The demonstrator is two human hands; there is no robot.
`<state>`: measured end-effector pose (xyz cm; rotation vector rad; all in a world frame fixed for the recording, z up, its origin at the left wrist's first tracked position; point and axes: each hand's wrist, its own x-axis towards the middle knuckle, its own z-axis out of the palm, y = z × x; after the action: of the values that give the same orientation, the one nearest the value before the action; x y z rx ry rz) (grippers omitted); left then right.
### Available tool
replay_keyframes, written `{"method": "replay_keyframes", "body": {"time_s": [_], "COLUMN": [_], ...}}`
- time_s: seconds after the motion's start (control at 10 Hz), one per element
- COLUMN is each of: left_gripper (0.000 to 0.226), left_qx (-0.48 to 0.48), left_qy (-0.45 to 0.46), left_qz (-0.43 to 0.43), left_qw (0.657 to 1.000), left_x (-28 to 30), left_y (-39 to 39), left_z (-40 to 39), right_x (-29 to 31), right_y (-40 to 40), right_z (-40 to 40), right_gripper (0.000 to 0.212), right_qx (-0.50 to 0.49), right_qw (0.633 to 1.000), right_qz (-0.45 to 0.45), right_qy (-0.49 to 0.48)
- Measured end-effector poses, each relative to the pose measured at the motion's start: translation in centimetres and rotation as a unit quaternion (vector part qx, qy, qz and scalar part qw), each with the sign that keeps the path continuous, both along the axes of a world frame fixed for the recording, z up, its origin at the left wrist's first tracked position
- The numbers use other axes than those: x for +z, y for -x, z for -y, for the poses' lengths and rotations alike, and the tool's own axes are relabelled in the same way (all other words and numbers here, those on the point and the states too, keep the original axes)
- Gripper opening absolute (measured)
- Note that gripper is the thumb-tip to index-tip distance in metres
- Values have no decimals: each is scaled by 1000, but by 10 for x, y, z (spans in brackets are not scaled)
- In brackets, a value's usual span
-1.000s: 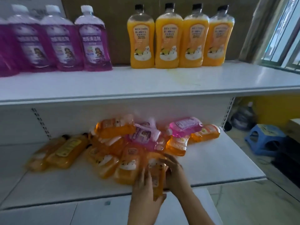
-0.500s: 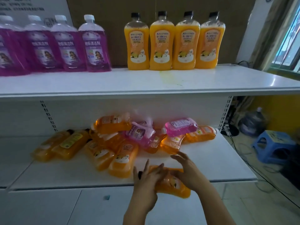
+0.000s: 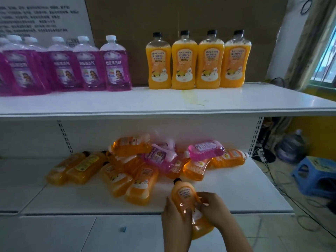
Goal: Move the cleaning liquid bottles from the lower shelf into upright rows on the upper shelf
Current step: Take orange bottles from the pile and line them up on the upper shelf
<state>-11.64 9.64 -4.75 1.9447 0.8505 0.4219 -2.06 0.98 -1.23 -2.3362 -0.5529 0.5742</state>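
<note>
**Mara:** Head view has both hands on one orange bottle (image 3: 184,195) just in front of the lower shelf (image 3: 245,197). The left hand (image 3: 175,218) wraps its side and the right hand (image 3: 211,209) curls over the label, so both are closed around it, cap pointing up and away

**Teo:** How should this lift go?

**Mara:** My judgement: keep one hand low under the base, turn it cap-up before it clears the upper shelf (image 3: 254,104) edge, then set it down beside the row of four orange bottles (image 3: 198,60) at the back. The purple bottles (image 3: 91,64) stand to the left, so colours stay grouped. A yellow smear on the upper shelf in front of the orange row could make the base slide, so place it flat and let go only once it stands

**Teo:** And against the earlier frames?

**Mara:** A second ago the bottle lay among the pile (image 3: 138,166) with the hands just reaching it. Half a second ago it lay sideways at the shelf's front edge. Now it is off the shelf, turned nearly lengthwise, cap toward the pile
</note>
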Motion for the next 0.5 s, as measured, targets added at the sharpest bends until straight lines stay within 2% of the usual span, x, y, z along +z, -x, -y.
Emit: {"method": "replay_keyframes", "body": {"time_s": [0.1,0.2,0.3,0.4,0.5], "left_gripper": [67,49,56,64,60], "left_qx": [15,-131,124,-112,-133], "left_qy": [-20,17,35,122,147], "left_qz": [-75,229,-330,67,201], "left_qw": [997,964,935,984,959], "left_x": [-12,9,8,52,66], "left_y": [11,16,25,45,55], "left_z": [-1,7,4,-1,-3], "right_x": [-1,-1,10,31,57], "right_y": [7,14,19,24,31], "right_z": [2,7,20,30,33], "right_gripper": [49,67,74,79,78], "right_qx": [-8,-9,-4,2,35], "right_qw": [999,988,964,951,953], "right_qz": [-19,-107,-188,-198,-138], "right_qy": [-37,-112,-188,-236,-268]}}
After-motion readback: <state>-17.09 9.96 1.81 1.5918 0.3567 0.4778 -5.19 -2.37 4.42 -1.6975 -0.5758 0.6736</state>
